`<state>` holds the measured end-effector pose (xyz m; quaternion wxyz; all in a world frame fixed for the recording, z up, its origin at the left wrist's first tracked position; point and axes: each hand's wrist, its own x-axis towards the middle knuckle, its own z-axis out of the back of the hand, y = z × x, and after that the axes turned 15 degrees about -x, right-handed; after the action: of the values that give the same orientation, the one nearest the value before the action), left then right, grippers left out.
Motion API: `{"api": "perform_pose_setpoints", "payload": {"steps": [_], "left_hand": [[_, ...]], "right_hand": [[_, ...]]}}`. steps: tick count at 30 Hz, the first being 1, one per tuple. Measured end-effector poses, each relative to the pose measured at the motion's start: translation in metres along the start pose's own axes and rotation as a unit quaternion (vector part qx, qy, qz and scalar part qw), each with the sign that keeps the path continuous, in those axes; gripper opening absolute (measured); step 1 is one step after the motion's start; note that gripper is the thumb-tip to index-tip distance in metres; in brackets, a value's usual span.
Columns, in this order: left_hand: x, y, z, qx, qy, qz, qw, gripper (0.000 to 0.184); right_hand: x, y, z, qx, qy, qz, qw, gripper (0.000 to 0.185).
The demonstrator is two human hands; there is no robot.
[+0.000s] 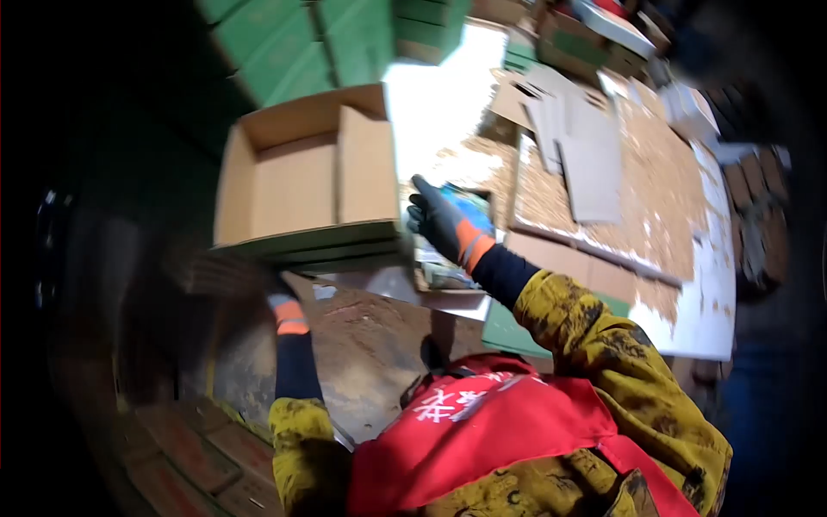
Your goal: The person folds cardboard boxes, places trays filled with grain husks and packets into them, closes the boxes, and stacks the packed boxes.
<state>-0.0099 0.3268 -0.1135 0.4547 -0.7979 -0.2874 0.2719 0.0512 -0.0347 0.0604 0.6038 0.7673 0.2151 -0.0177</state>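
Facing the camera with its open top, a cardboard box (293,185) is sitting between the two gloved hands, its brown inside showing a flap or partition toward the right and its outer front wall showing green. The right hand (441,222) is hovering just beside the box's right wall, its fingers (420,184) partly bent; whether they are touching or gripping the edge, I cannot tell. The left hand (263,283) is blurring into shadow near the box's lower front edge, so its grip cannot be told either. Both gloves are showing orange cuffs. White characters are running across the red apron (482,431), but folds and blur are keeping them from being read for certain. Green boxes (280,47) are standing stacked beyond the open one, with no lettering that is reading clearly. Right of the hands, grey cardboard sheets (590,164) are lying on a brown, patchy board (659,198) over the white bench (711,323). A small tray (448,280) with blue contents is resting behind the right hand.
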Motion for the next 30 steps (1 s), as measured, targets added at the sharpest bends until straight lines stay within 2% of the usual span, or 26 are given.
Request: {"api": "perform_pose_setpoints", "payload": {"steps": [1, 2, 3, 4, 6, 7, 8, 10, 12, 13, 14, 15, 16, 17, 18, 20, 21, 22, 24, 26, 27, 28, 29, 30], "left_hand": [[-0.035, -0.008, -0.014, 0.023, -0.030, -0.068, 0.997, 0.048], [-0.077, -0.014, -0.034, 0.033, -0.028, -0.117, 0.992, 0.047], [-0.125, -0.013, -0.056, 0.034, -0.003, -0.150, 0.988, 0.046], [-0.177, -0.010, -0.079, 0.039, 0.071, -0.153, 0.985, 0.045], [-0.273, 0.013, -0.112, 0.043, 0.298, -0.102, 0.948, 0.043], [-0.299, 0.011, -0.134, 0.171, 0.541, -0.217, 0.794, 0.051], [-0.323, 0.012, -0.161, 0.255, 0.683, -0.203, 0.654, 0.062], [-0.373, 0.052, -0.195, 0.278, 0.765, -0.170, 0.555, 0.068], [-0.403, 0.079, -0.216, 0.404, 0.701, -0.207, 0.550, 0.069], [-0.416, 0.095, -0.225, 0.465, 0.661, -0.226, 0.544, 0.070], [-0.417, 0.122, -0.219, 0.477, 0.655, -0.211, 0.547, 0.076], [-0.422, 0.126, -0.222, 0.509, 0.642, -0.227, 0.527, 0.076], [-0.428, 0.129, -0.222, 0.539, 0.627, -0.244, 0.507, 0.077], [-0.430, 0.133, -0.218, 0.546, 0.626, -0.240, 0.502, 0.078], [-0.430, 0.137, -0.218, 0.549, 0.625, -0.244, 0.497, 0.080], [-0.434, 0.137, -0.222, 0.561, 0.625, -0.254, 0.480, 0.080], [-0.436, 0.140, -0.222, 0.570, 0.622, -0.262, 0.469, 0.081], [-0.439, 0.142, -0.222, 0.580, 0.618, -0.269, 0.458, 0.082], [-0.445, 0.146, -0.222, 0.599, 0.603, -0.286, 0.443, 0.086], [-0.450, 0.129, -0.238, 0.588, 0.611, -0.243, 0.470, 0.091], [-0.458, 0.110, -0.250, 0.624, 0.579, -0.220, 0.477, 0.099], [-0.463, 0.099, -0.261, 0.647, 0.527, -0.263, 0.484, 0.107], [-0.466, 0.082, -0.277, 0.635, 0.475, -0.290, 0.536, 0.110], [-0.471, 0.063, -0.289, 0.597, 0.416, -0.298, 0.618, 0.109]], "right_hand": [[-0.020, -0.020, 0.030, -0.283, -0.057, 0.199, 0.936, 0.037], [-0.048, -0.037, 0.057, -0.543, -0.102, 0.357, 0.753, 0.039], [-0.088, -0.027, 0.067, -0.268, -0.123, 0.114, 0.949, 0.050], [-0.129, -0.029, 0.096, -0.304, -0.163, 0.079, 0.935, 0.058], [-0.183, -0.077, 0.194, -0.346, -0.325, 0.052, 0.879, 0.052], [-0.210, -0.095, 0.245, -0.329, -0.424, 0.074, 0.840, 0.050], [-0.238, -0.112, 0.295, -0.311, -0.518, 0.095, 0.791, 0.047], [-0.294, -0.139, 0.379, -0.453, -0.611, 0.001, 0.649, 0.050], [-0.317, -0.144, 0.413, -0.412, -0.573, -0.225, 0.671, 0.065], [-0.323, -0.157, 0.426, -0.289, -0.500, -0.250, 0.778, 0.065], [-0.326, -0.152, 0.414, -0.383, -0.453, -0.229, 0.771, 0.058], [-0.325, -0.192, 0.426, -0.481, -0.492, -0.157, 0.708, 0.053], [-0.331, -0.145, 0.391, -0.423, -0.489, -0.157, 0.746, 0.052], [-0.337, -0.145, 0.392, -0.339, -0.504, -0.095, 0.789, 0.054], [-0.343, -0.166, 0.399, -0.359, -0.540, -0.105, 0.754, 0.061], [-0.364, -0.117, 0.375, -0.355, -0.524, -0.107, 0.767, 0.073], [-0.366, -0.141, 0.388, -0.355, -0.545, -0.060, 0.757, 0.075], [-0.369, -0.131, 0.388, -0.341, -0.522, -0.078, 0.778, 0.080], [-0.378, -0.096, 0.390, -0.346, -0.485, -0.124, 0.794, 0.074], [-0.385, -0.078, 0.416, -0.183, -0.359, -0.108, 0.909, 0.063], [-0.389, -0.069, 0.428, -0.101, -0.284, -0.096, 0.949, 0.058], [-0.395, -0.052, 0.434, -0.085, -0.265, -0.077, 0.957, 0.053], [-0.403, -0.029, 0.436, -0.070, -0.247, -0.057, 0.965, 0.048], [-0.408, -0.013, 0.441, -0.054, -0.230, -0.038, 0.971, 0.044]]}}
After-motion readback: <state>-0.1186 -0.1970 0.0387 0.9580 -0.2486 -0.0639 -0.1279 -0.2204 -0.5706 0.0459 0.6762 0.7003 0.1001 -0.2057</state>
